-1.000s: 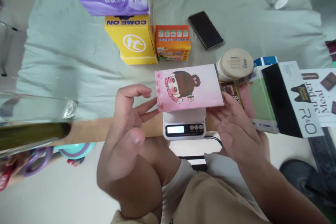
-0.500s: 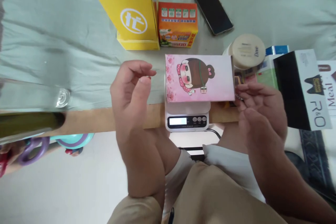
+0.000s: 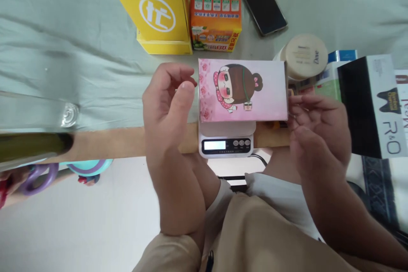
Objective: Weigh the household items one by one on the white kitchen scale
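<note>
Pink cartoon-printed flat box lies on my small white digital scale, long axis left to right. My left hand and right hand flank it, grips loosely open, holding nothing.

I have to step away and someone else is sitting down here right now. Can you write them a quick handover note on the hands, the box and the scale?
Left hand: empty, fingers curled, just left of the pink cartoon box, not gripping it.
Right hand: empty, open, fingertips at the box's right edge.
The box lies flat on the white kitchen scale, at the wooden table edge.
Done: box is on the scale.
Left: the display is lit, but its figure cannot be read from here.
</note>
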Motion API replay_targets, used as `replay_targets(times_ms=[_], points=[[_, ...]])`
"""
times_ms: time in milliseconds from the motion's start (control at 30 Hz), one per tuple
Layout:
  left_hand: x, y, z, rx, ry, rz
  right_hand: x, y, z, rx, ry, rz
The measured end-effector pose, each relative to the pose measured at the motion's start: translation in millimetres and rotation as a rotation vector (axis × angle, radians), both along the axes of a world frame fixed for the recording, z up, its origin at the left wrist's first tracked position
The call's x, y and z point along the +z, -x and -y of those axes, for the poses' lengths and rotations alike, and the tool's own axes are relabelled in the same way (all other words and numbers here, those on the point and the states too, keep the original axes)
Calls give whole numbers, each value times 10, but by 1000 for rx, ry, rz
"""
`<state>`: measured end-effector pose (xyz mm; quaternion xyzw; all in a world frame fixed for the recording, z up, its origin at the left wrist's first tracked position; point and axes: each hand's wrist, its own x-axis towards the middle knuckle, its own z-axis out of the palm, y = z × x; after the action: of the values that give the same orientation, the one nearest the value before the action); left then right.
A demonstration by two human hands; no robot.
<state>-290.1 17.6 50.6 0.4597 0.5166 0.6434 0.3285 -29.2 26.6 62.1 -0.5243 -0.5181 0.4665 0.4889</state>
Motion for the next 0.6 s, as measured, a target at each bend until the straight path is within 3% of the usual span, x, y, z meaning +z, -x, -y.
replay_targets(times_ms=[100, 400, 600], points=[[-19, 12, -10, -21, 45, 6, -22, -15, -27, 47, -37, 1], [-3, 65, 3, -50, 122, -122, -21, 83, -165, 390, -213, 54], [41, 60, 17, -66, 125, -120, -109, 135, -330, 408, -256, 120]])
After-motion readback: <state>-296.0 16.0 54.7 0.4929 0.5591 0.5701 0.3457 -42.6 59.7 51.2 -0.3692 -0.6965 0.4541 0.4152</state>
